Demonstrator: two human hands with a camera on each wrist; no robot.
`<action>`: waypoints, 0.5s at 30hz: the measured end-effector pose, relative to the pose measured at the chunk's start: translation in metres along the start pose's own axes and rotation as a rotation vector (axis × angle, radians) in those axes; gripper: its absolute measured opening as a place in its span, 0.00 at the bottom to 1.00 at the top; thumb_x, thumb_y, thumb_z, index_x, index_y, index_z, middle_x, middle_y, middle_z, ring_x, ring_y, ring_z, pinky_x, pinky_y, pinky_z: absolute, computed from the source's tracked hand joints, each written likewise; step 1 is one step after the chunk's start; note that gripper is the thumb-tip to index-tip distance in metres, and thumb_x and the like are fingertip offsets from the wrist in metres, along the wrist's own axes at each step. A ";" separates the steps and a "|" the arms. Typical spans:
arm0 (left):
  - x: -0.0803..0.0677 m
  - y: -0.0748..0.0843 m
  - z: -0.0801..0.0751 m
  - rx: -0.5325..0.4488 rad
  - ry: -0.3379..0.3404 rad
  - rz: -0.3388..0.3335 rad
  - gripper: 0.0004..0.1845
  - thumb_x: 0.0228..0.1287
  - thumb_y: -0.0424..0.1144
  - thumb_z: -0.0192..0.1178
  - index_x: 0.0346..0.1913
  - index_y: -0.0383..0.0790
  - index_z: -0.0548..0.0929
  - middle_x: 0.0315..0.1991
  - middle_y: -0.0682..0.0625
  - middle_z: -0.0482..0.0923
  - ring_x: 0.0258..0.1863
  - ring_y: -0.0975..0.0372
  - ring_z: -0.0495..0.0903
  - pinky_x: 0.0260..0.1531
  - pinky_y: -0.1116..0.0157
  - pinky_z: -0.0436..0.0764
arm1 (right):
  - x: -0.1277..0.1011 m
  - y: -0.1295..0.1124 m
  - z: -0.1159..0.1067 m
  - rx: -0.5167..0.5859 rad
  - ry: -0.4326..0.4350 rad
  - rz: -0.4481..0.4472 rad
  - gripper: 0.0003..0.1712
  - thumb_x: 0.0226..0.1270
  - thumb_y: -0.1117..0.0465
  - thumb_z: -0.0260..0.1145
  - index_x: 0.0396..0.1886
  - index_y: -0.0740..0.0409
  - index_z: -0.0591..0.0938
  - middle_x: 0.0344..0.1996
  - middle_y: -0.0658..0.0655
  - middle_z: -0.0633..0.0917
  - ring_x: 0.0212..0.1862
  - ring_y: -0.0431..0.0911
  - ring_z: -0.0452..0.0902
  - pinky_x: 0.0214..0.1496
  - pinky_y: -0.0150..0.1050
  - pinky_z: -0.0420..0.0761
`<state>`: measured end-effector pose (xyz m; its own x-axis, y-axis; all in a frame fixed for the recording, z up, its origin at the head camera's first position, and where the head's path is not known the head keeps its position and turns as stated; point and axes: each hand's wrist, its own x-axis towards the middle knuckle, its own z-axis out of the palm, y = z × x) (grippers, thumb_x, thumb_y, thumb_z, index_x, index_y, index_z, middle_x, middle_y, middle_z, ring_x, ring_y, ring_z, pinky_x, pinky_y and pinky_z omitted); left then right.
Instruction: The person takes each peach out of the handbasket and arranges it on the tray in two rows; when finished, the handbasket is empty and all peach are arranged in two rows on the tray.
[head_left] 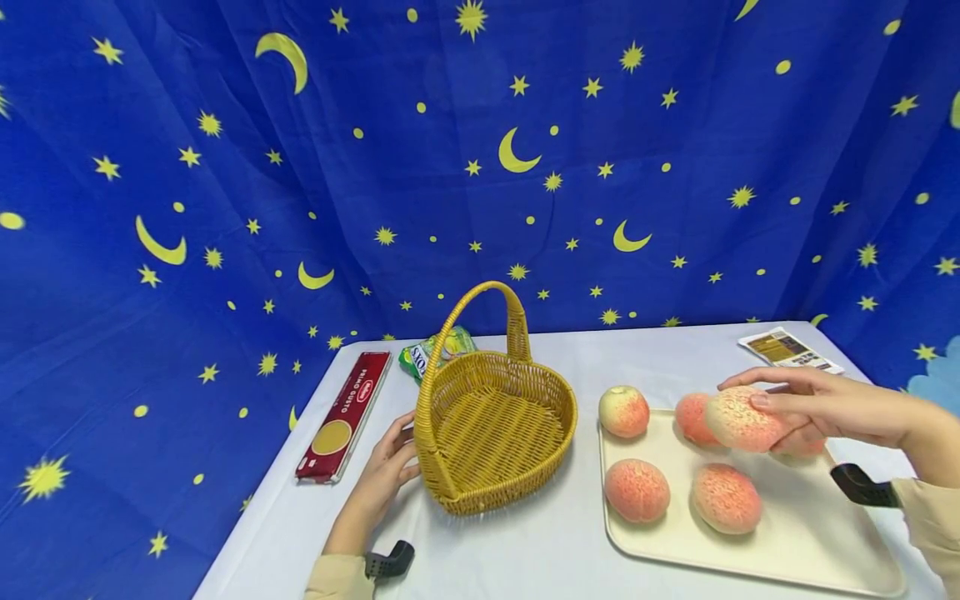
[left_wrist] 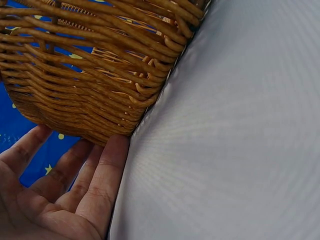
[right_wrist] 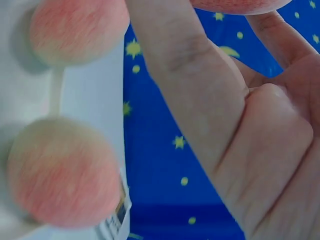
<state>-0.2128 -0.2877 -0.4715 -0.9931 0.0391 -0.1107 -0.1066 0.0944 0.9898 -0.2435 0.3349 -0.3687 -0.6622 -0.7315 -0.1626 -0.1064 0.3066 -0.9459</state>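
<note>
Right hand: a pink-speckled, rounded peach [head_left: 742, 419] is gripped by the right hand [head_left: 813, 408]; the fingers [head_left: 757, 381] are curled over its top and the thumb is tucked beneath, so the fruit is clamped and lifted clear of the tray.

Held fruit, place: it is carried just above the far part of the cream rectangular plastic tray [head_left: 810, 542], with another peach [head_left: 692, 417] just behind the fingertips.

Left hand: the left hand [head_left: 386, 471] is laid open, fingers straight and slightly apart; in the left wrist view the fingertips [left_wrist: 116, 150] are pressed against the lower wall of the yellow heart-shaped wicker basket [head_left: 491, 429].

Basket: nothing is seen inside it; its arched handle [head_left: 491, 312] stands upright beyond the left fingertips.

Fruit on the tray: a paler peach [head_left: 624, 411] sits at the corner nearest the basket; two peaches [head_left: 637, 490] [head_left: 726, 498] lie below the right fingers; one more is partly hidden under the right palm.

Progress, as judged: one fruit is off the tray and in the air, none lies in the basket, and the others remain on the tray.

Elsewhere: a long red pasta box [head_left: 345, 414] lies outside the left hand, a green snack packet [head_left: 435, 350] beyond the basket, and a printed card [head_left: 790, 350] beyond the right fingers, all on the white-clothed table [head_left: 540, 550].
</note>
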 end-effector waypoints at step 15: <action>-0.001 0.000 0.001 0.000 -0.008 0.017 0.31 0.78 0.42 0.59 0.81 0.50 0.67 0.77 0.41 0.70 0.66 0.57 0.78 0.60 0.61 0.83 | -0.053 0.059 0.003 0.415 0.041 -0.048 0.37 0.90 0.68 0.33 0.75 0.28 0.75 0.65 0.40 0.86 0.61 0.52 0.88 0.61 0.55 0.87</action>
<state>-0.2118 -0.2870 -0.4715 -0.9944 0.0485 -0.0940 -0.0892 0.0941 0.9916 -0.2129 0.3901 -0.4171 -0.6935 -0.7117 -0.1122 0.1648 -0.0051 -0.9863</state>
